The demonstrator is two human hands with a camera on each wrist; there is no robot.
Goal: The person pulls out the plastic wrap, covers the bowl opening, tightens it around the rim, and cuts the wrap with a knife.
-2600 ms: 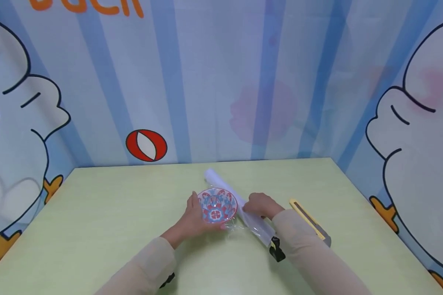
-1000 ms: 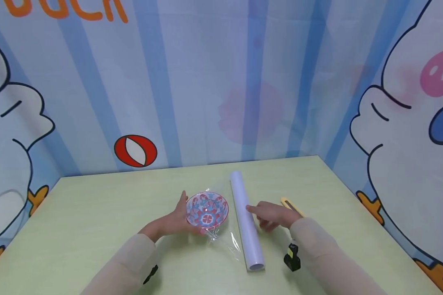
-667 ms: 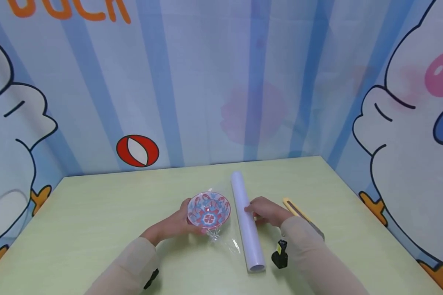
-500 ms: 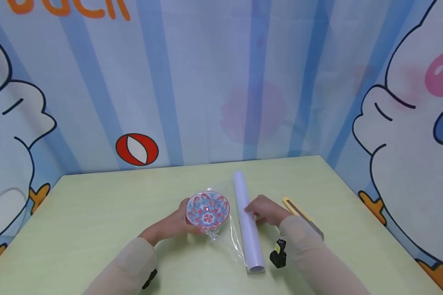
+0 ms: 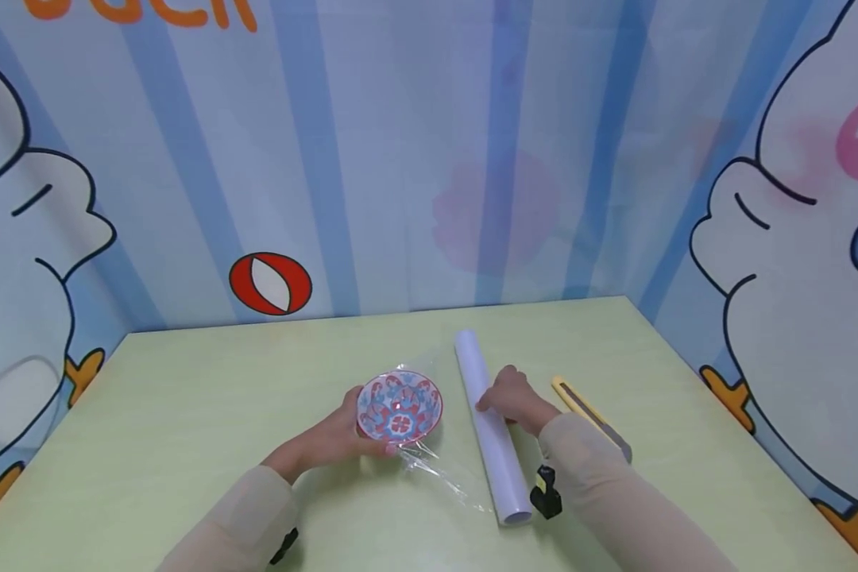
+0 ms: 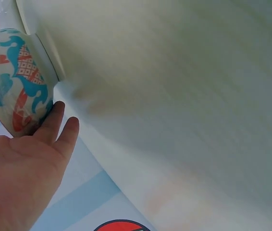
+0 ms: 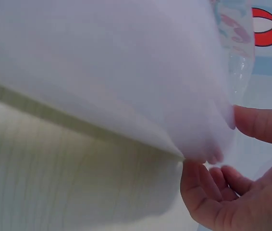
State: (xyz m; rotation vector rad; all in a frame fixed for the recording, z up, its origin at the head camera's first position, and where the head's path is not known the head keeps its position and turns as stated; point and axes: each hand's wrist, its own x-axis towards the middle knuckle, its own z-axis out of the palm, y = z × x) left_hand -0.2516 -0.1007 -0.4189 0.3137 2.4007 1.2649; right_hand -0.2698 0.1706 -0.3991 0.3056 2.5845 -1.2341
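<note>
My left hand (image 5: 338,435) grips a small bowl (image 5: 400,407) with a red and blue pattern, tilted so its inside faces me. In the left wrist view the fingers of the left hand (image 6: 28,173) lie along the patterned outside of the bowl (image 6: 23,84). Clear plastic wrap (image 5: 429,470) clings around the bowl and trails toward a long whitish roll of plastic wrap (image 5: 496,445). The right hand (image 5: 516,397) holds that roll near its middle. In the right wrist view, the right hand (image 7: 237,192) has its thumb and fingers on either side of the roll (image 7: 126,72).
A yellow and grey cutter (image 5: 589,417) lies on the pale green table (image 5: 207,429), just right of the right hand. A striped cartoon backdrop (image 5: 400,159) stands along the table's back edge. Black wrist devices (image 5: 546,492) hang under the sleeves.
The roll has come away rightward from the bowl, baring a stretch of film. The right hand briefly had its index finger pointed at the roll; now it grips it. The left hand keeps the bowl.
</note>
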